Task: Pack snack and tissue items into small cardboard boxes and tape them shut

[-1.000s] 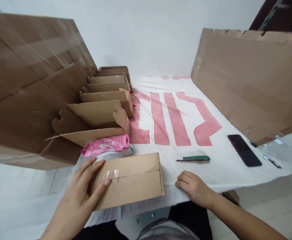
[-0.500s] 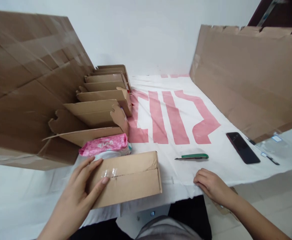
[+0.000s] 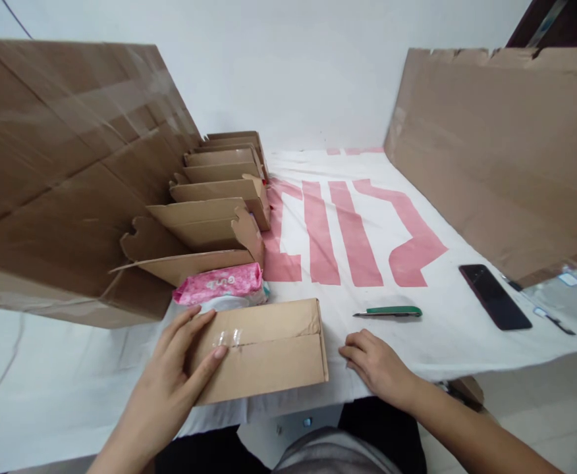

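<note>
My left hand (image 3: 180,372) spans the left end of a closed cardboard box (image 3: 263,352), thumb on its top and fingers toward the far edge. Two short bits of clear tape lie across the box's seam. Just right of the box, my right hand (image 3: 375,362) rests on the tablecloth with its fingers curled in; nothing shows in them. A green-handled craft knife (image 3: 390,311) lies beyond that hand, its blade pointing left. Behind the box sits a pink packet (image 3: 219,283) with white lettering, on top of a pale pack (image 3: 226,302) that is partly hidden.
Several open cardboard boxes (image 3: 204,234) stand in a row on the left, against a tall cardboard panel (image 3: 71,145). Another cardboard panel (image 3: 500,151) bounds the right side. A black phone (image 3: 494,296) and a pen (image 3: 554,321) lie near it on the white cloth (image 3: 437,336).
My right hand has moved left along the tablecloth, closer to the box. My left hand keeps its place on the box. The whole view has shifted slightly.
</note>
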`<state>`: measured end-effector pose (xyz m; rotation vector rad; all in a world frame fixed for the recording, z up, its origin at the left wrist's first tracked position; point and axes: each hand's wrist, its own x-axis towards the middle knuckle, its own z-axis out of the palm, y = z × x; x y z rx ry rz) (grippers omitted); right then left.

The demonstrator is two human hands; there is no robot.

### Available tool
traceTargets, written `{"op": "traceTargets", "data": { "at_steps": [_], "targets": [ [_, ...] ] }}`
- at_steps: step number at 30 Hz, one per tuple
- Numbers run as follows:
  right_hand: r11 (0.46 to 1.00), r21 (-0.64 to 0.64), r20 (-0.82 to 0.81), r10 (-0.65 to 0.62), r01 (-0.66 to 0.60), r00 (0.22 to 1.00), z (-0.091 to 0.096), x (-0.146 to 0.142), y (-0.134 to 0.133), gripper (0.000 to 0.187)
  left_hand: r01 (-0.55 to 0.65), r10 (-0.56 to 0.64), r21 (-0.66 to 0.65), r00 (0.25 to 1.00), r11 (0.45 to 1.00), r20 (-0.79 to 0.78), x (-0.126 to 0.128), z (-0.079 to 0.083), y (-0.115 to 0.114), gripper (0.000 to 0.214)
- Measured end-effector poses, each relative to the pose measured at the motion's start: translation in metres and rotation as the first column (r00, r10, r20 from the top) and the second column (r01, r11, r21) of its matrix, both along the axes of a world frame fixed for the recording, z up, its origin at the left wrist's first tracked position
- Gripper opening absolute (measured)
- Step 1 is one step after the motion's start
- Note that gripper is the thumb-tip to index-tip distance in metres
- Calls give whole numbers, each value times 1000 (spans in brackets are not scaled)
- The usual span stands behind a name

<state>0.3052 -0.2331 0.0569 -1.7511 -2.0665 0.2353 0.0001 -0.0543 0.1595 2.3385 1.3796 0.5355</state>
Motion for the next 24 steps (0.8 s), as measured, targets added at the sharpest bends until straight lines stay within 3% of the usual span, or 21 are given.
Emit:
{"op": "traceTargets", "data": {
  "at_steps": [4,7,9,12,13,16,19,21,24],
  "targets": [
    [996,-64,-106,-60,54,993,11,24,-11,17,-1,1,-9,1000,1000,-7,0,1,0,64],
    [965,-115,-283,-259,235,923,29,58,-29,12,-4,4,-10,1000,1000,7,1,1,0,65],
    [917,-251,-327,-381,309,865,37,77,-43,11,-7,7,-12,1000,1000,17,1,1,0,66],
    [831,-495,-325,-448,254,833,38,83,-60,4,-5,5,-5,1000,1000,23,2,0,2,67],
    [816,-529,-313,-443,233,840,35,80,-64,11,-3,3,1,1000,1000,24,2,-1,3,68],
    [828,-505,-259,-414,243,873,26,67,-70,28,-3,3,14,1000,1000,19,2,-2,4,70],
    [852,-441,-247,-417,282,875,20,62,-73,11,-8,8,17,1000,1000,13,2,-2,3,67],
    [865,-413,-286,-420,285,861,22,65,-77,10,-8,8,25,1000,1000,15,1,-1,3,66],
    [839,-500,-347,-423,217,837,31,76,-87,11,-6,6,29,1000,1000,11,1,0,2,66]
  ]
}}
